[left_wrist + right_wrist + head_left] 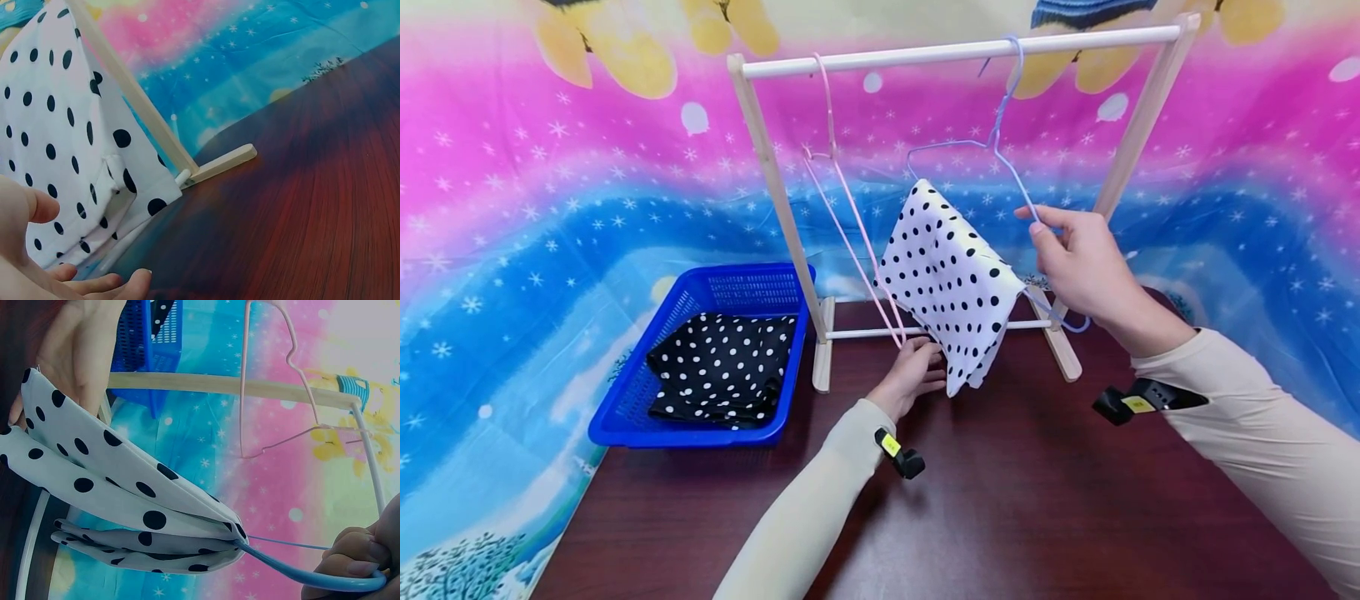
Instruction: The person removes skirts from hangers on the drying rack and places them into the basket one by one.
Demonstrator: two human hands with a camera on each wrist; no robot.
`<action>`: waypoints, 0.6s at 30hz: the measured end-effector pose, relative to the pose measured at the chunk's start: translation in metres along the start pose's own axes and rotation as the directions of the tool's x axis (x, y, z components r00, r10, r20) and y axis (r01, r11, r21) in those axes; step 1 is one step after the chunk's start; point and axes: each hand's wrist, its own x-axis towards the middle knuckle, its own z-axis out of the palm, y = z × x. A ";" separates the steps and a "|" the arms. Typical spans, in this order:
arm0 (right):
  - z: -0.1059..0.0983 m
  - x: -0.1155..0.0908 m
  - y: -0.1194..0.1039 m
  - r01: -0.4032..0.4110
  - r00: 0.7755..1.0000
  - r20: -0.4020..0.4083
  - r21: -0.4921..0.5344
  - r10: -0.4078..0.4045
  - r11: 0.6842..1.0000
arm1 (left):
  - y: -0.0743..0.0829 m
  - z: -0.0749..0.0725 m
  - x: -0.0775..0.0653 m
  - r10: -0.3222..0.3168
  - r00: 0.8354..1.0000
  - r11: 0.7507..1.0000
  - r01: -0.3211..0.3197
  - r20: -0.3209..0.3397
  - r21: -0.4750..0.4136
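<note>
A white cloth with black dots (pixel 951 275) hangs folded over the lower bar of a blue hanger (pixel 955 143), whose hook sits on the wooden rack's top rail. My right hand (pixel 1086 262) pinches the hanger's right side between thumb and fingers; the right wrist view shows that hand (pixel 359 550) around the blue wire. Low beside the cloth's left bottom edge is my left hand (pixel 912 375), fingers spread and relaxed. In the left wrist view, the thumb and fingers of this hand (pixel 31 244) stand apart, close to the dotted cloth (pixel 56 125).
A pink hanger (pixel 857 208) hangs on the left part of the wooden rack (pixel 775 183), tilted, its lower end near my left hand. Left of the rack, a blue basket (pixel 606 425) holds a black cloth with white dots (pixel 722 367). Everything stands on a dark red-brown table (pixel 1000 500).
</note>
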 end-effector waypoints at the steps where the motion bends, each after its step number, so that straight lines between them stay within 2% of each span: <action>1: 0.000 0.000 0.000 -0.002 1.000 0.002 0.001 0.002 1.000 | 0.000 0.000 0.001 -0.014 1.000 1.000 0.014 0.006 -0.011; 5: 0.000 0.000 -0.002 -0.013 1.000 0.007 0.004 0.013 1.000 | -0.002 0.000 0.005 -0.063 0.997 0.996 0.065 0.037 -0.058; 11: 0.001 0.000 -0.002 -0.026 1.000 0.012 0.013 0.026 1.000 | -0.002 0.000 0.007 -0.088 0.993 0.987 0.097 0.073 -0.131; 18: 0.002 0.001 0.000 -0.026 1.000 0.008 0.009 0.026 1.000 | -0.004 -0.006 0.009 -0.101 0.994 0.968 0.109 0.049 -0.227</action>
